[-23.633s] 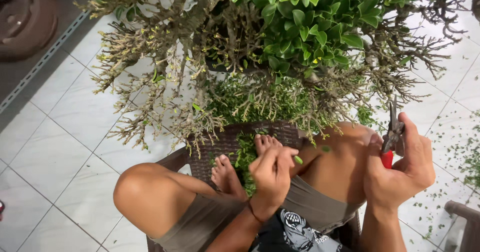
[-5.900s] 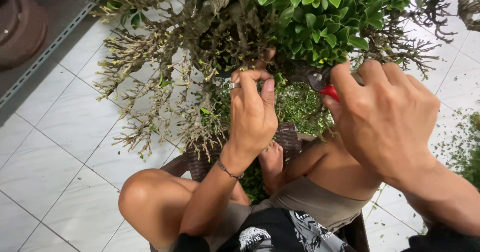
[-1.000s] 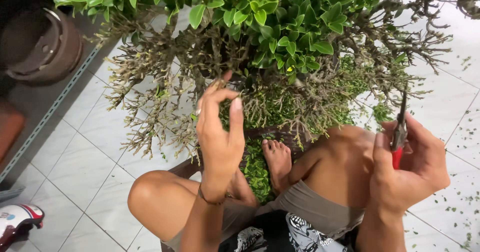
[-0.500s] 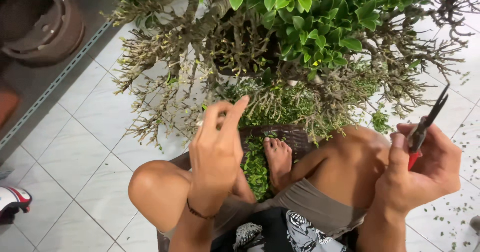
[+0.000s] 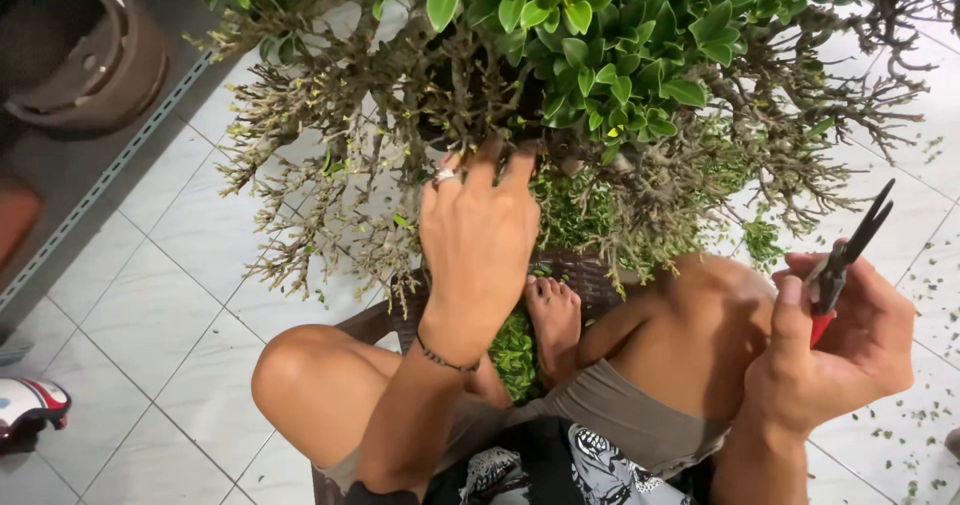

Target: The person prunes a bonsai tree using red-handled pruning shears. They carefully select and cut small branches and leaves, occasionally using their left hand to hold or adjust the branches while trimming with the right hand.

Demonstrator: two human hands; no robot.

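A bushy bonsai-like shrub [image 5: 600,55] with green leaves on top and bare twiggy lower branches fills the upper view. My left hand [image 5: 478,235], with a ring and a thin wrist bracelet, reaches up into the lower branches, fingertips among the twigs. My right hand [image 5: 835,350] is at the right, away from the shrub, holding small pruning scissors [image 5: 845,255] with red handles, blades pointing up. I sit cross-legged on a woven chair [image 5: 585,270], with cut green leaves [image 5: 515,355] piled between my legs.
White floor tiles [image 5: 150,305] surround the chair, with leaf clippings scattered at the right [image 5: 900,435]. A brown pot-like round object [image 5: 85,65] sits upper left beside a metal floor track [image 5: 110,175]. A shoe [image 5: 30,410] lies at the lower left edge.
My left hand has risen from in front of my knees up into the shrub's lower branches. My right hand with the scissors has stayed at the right.
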